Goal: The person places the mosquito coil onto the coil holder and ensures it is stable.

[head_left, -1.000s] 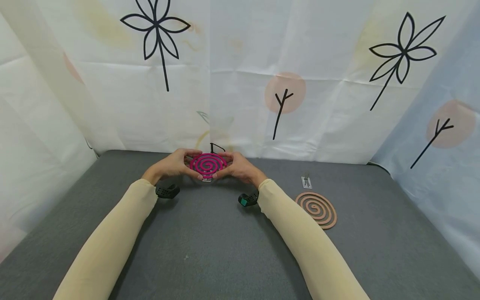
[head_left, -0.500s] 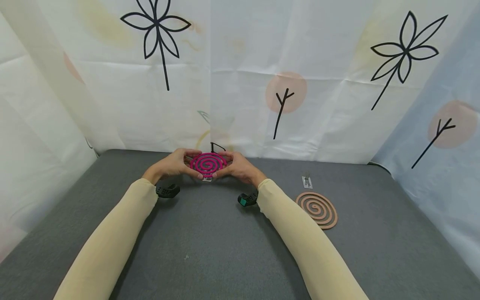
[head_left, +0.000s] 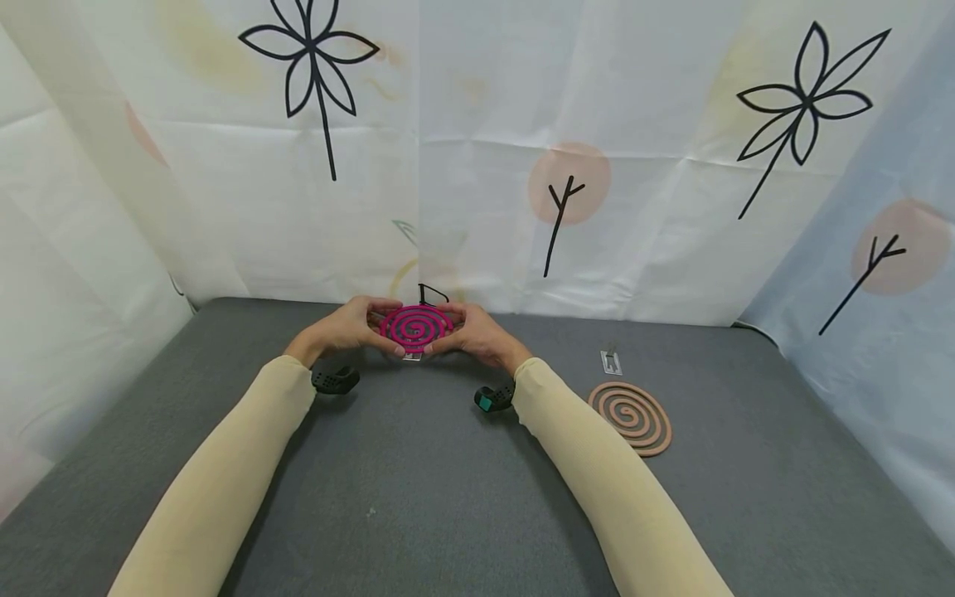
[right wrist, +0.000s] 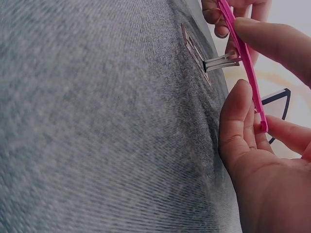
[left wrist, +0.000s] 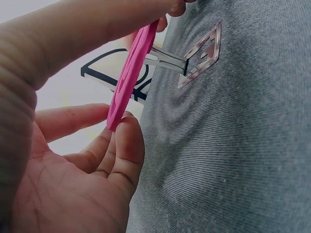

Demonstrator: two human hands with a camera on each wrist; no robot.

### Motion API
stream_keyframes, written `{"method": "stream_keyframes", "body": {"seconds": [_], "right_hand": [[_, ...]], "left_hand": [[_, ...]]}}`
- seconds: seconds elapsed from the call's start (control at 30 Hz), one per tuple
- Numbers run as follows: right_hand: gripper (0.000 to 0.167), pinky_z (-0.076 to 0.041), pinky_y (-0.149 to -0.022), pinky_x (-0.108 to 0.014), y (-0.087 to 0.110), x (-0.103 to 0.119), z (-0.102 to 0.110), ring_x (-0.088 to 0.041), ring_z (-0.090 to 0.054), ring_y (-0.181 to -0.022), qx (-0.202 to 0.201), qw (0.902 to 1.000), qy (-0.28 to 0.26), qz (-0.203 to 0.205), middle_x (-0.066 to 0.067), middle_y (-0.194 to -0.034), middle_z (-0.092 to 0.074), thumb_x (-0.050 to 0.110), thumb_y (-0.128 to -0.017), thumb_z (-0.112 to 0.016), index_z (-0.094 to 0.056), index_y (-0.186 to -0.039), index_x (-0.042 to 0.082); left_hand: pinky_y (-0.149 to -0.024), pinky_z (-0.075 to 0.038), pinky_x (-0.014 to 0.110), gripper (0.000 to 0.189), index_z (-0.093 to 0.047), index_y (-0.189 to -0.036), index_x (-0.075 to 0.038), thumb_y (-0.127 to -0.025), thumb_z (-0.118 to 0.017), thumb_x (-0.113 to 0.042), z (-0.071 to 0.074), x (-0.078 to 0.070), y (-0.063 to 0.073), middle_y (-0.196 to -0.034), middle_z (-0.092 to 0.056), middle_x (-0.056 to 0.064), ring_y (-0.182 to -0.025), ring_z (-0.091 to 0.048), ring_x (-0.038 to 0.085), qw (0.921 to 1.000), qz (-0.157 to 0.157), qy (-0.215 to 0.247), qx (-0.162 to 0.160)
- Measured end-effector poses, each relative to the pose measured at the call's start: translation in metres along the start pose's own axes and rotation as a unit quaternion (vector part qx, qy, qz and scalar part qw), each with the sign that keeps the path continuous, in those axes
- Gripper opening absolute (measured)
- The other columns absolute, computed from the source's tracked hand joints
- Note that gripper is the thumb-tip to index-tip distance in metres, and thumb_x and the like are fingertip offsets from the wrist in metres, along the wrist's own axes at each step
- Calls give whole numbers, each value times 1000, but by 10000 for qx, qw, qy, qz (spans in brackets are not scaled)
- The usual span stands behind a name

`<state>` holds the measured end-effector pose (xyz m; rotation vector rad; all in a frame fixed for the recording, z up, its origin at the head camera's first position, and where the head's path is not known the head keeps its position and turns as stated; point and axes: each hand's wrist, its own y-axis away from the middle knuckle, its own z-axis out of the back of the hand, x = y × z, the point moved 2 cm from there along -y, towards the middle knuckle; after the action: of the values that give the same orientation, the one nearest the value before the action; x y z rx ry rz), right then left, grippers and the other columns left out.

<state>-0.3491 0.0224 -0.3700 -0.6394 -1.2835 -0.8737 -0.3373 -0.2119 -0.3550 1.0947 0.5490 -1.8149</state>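
Note:
A pink mosquito coil (head_left: 415,329) is held level close above the table by both hands. My left hand (head_left: 345,326) grips its left edge between thumb and fingers, and my right hand (head_left: 481,335) does the same on the right. Under the coil is a small metal coil stand (left wrist: 168,61), its flat base on the cloth and its raised prong reaching the coil's underside. In the right wrist view the prong (right wrist: 222,62) meets the coil near its middle. The coil's far edge lies partly behind the fingers.
A brown mosquito coil (head_left: 627,413) lies flat on the grey table (head_left: 418,497) at the right, partly behind the right sleeve. Beyond it is a second metal stand (head_left: 611,363). A printed white curtain (head_left: 477,108) hangs along the back edge of the table.
The pink coil has shifted very slightly to the right between the hands. Both hands keep nearly the same place and grip.

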Motion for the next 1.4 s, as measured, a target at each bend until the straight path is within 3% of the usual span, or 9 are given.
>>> {"method": "stream_keyframes", "body": {"seconds": [0.47,0.8,1.2,1.4], "right_hand": [[87,-54,-84,-26,3,2,-1,-21,-61,-106,43,9999,138,-65,-18,-129,-56,-3,-80,-83,-39,-155,3],[83,-55,-83,-26,4,2,-3,-20,-63,-103,-59,9998,132,-132,-17,-125,-61,-3,-80,-83,-42,-152,3],[79,-58,-82,-34,6,4,-1,-20,-66,-87,-11,9994,96,-320,-16,-109,-64,0,-84,-81,-40,-152,1],[79,-59,-85,-36,11,5,4,-21,-66,-89,-31,9990,62,-443,-20,-120,-59,-1,-86,-78,-37,-154,1]], "left_hand": [[-90,-53,35,89,-35,-154,6,-82,-85,-9,0,3,0,-141,-53,25,-119,-57,36,9998,177,44,10],[-86,-53,32,84,-41,-152,4,-82,-85,-9,-1,6,1,-136,-57,23,-110,-60,32,10000,54,-6,-5],[-94,-52,39,86,-37,-153,5,-83,-84,-12,-2,6,2,-139,-54,25,-117,-59,36,10000,85,4,-2],[-103,-48,48,89,-32,-154,7,-84,-83,-12,-1,4,6,-146,-48,27,-127,-54,41,10000,-3,-11,12]]}}
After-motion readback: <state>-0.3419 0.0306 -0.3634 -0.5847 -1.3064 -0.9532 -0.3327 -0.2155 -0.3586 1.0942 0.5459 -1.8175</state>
